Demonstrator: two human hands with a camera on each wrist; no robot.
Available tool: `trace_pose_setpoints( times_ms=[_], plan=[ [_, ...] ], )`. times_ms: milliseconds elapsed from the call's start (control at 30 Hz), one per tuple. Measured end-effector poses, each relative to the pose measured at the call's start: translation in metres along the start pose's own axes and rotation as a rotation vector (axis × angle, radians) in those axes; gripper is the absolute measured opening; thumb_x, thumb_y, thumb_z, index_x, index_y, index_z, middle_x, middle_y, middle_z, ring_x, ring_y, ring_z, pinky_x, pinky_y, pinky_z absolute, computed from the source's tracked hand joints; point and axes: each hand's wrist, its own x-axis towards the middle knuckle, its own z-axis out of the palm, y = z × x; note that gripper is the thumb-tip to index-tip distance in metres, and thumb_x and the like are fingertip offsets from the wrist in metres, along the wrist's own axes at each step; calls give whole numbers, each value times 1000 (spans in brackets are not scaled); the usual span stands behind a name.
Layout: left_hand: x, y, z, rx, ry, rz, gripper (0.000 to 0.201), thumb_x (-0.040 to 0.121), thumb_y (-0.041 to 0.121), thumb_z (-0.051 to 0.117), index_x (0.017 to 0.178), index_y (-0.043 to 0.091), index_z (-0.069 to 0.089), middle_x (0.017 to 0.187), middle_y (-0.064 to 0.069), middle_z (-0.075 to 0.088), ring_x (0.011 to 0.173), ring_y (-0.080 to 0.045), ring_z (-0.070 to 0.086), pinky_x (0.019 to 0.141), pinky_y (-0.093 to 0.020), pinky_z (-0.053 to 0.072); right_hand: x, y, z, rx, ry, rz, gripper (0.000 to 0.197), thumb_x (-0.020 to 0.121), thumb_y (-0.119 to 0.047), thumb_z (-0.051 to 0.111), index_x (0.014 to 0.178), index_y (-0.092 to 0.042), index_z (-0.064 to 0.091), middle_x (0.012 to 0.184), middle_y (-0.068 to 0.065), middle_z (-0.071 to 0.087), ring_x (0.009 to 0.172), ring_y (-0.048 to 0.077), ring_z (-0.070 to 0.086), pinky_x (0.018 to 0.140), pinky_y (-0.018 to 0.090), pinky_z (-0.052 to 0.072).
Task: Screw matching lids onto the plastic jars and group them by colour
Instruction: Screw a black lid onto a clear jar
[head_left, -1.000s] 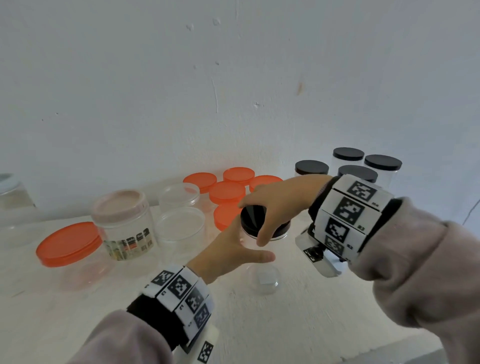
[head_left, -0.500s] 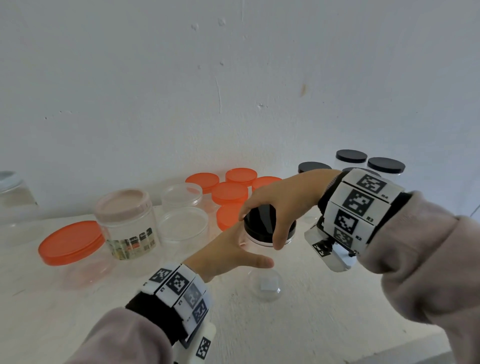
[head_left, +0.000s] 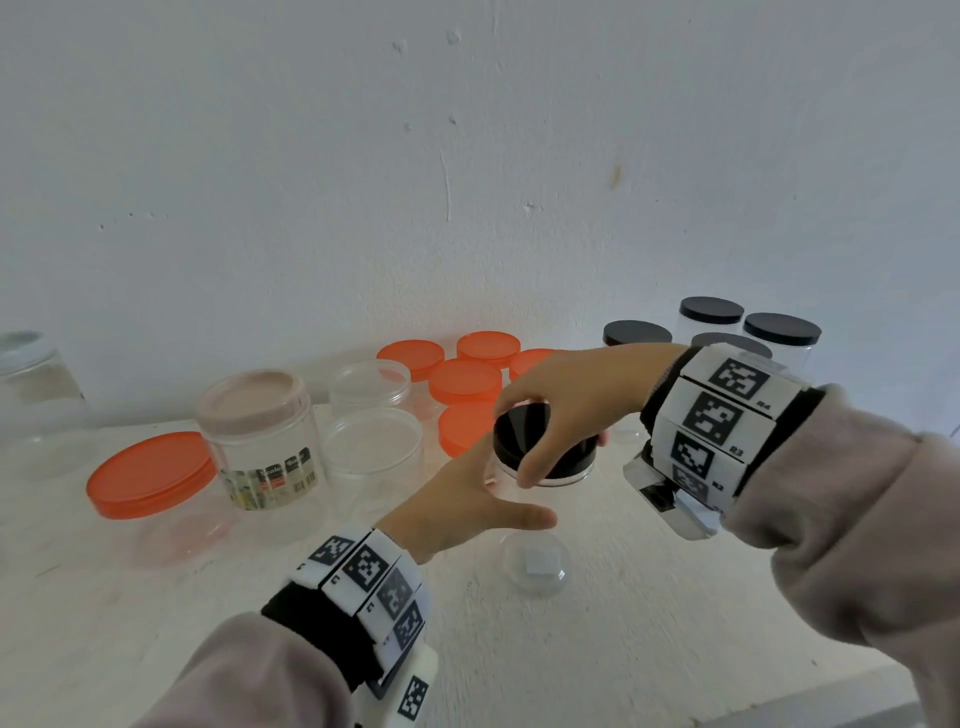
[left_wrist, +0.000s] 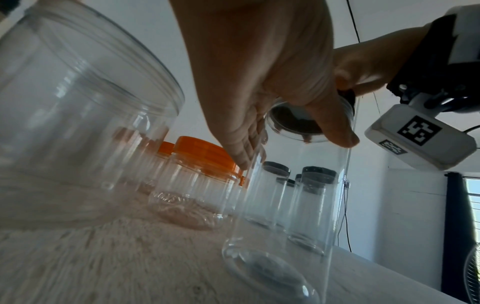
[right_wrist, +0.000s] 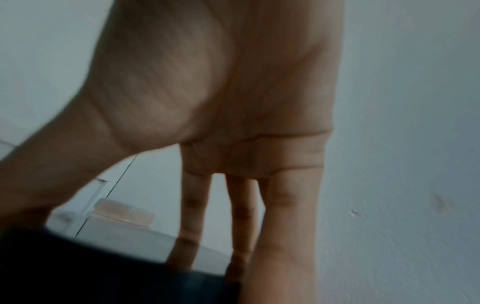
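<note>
A tall clear jar (head_left: 535, 556) stands on the white table (head_left: 649, 623) at the centre. My left hand (head_left: 467, 499) wraps round its upper body, thumb across the front. From above, my right hand (head_left: 566, 400) grips the black lid (head_left: 524, 431) sitting on the jar's mouth, thumb on the near rim. The left wrist view shows the jar (left_wrist: 291, 205) from below, the black lid (left_wrist: 293, 121) at its top and my left hand (left_wrist: 259, 82) round it. In the right wrist view my right hand (right_wrist: 233, 102) reaches down over the black lid (right_wrist: 78, 267).
Several orange-lidded jars (head_left: 465, 379) are grouped at the back centre, black-lidded jars (head_left: 711, 312) at the back right. To the left stand two clear jars (head_left: 371, 447), a labelled jar (head_left: 260, 431) and a wide orange-lidded jar (head_left: 150, 473). The table's front edge runs bottom right.
My right hand has turned a little on the black lid, which now sits flatter on the jar. The left hand has kept its hold on the jar.
</note>
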Motion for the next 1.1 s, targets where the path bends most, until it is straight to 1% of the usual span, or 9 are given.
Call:
trace_pose_setpoints(
  times_ms=[133, 233, 333, 400, 500, 633, 733, 900, 1100],
  plan=[
    [1, -2, 1, -8, 7, 8, 91, 73, 25, 85, 145, 40, 32, 134, 25, 52, 127, 7, 42, 99, -15, 32, 1, -4, 8, -76, 95, 99, 72, 59, -88, 57, 103, -31, 56, 93, -10, 60, 52, 11, 66, 51, 23, 50],
    [2, -3, 0, 6, 1, -1, 91, 73, 24, 84, 145, 39, 31, 135, 24, 51, 126, 8, 42, 100, -14, 33, -1, -5, 4, -79, 19, 117, 81, 59, -86, 60, 121, -34, 52, 113, -12, 58, 83, 11, 66, 60, 24, 50],
    [2, -2, 0, 11, 7, -7, 90, 73, 23, 84, 145, 35, 31, 134, 24, 49, 124, 7, 44, 99, -11, 34, -4, -6, -6, -111, -138, 89, 91, 65, -64, 76, 142, -49, 30, 137, -13, 40, 120, 19, 50, 91, 34, 49],
    [1, -1, 1, 6, -1, -2, 92, 73, 22, 83, 147, 33, 29, 134, 26, 47, 119, 16, 42, 93, -5, 34, -5, -7, -9, -127, -163, 70, 88, 69, -49, 81, 141, -51, 31, 137, -11, 41, 120, 25, 53, 96, 40, 50],
    [1, -1, 1, 7, -5, 6, 88, 74, 19, 83, 144, 33, 31, 128, 31, 47, 108, 28, 42, 86, 3, 35, -5, -6, -9, -117, -120, 53, 83, 67, -49, 83, 137, -51, 38, 131, -11, 45, 112, 24, 59, 94, 40, 52],
    [1, -1, 1, 12, -1, -6, 86, 74, 20, 83, 142, 34, 33, 129, 29, 49, 114, 21, 44, 90, 0, 35, -5, -5, -8, -127, -90, 40, 81, 63, -54, 83, 133, -51, 41, 122, -11, 50, 104, 23, 63, 90, 39, 54],
    [0, -1, 0, 4, -9, 0, 91, 74, 21, 83, 147, 30, 30, 141, 19, 47, 130, 3, 40, 107, -17, 31, -5, -4, -8, -121, -86, 30, 80, 63, -54, 83, 133, -51, 42, 122, -11, 50, 104, 23, 63, 90, 39, 54],
    [0, -1, 0, 10, -19, 6, 89, 74, 23, 82, 145, 35, 30, 134, 28, 46, 117, 22, 40, 93, -6, 36, -5, -1, -5, -89, -68, -14, 80, 65, -52, 82, 134, -50, 42, 122, -15, 48, 110, 20, 59, 91, 38, 54],
    [-2, -1, 1, 2, 9, 9, 90, 73, 24, 84, 146, 31, 33, 139, 18, 50, 130, 2, 42, 110, -23, 32, -4, 3, -3, -79, 14, -55, 80, 58, -63, 80, 129, -52, 45, 97, -29, 45, 106, 9, 53, 87, 32, 52]
  ],
)
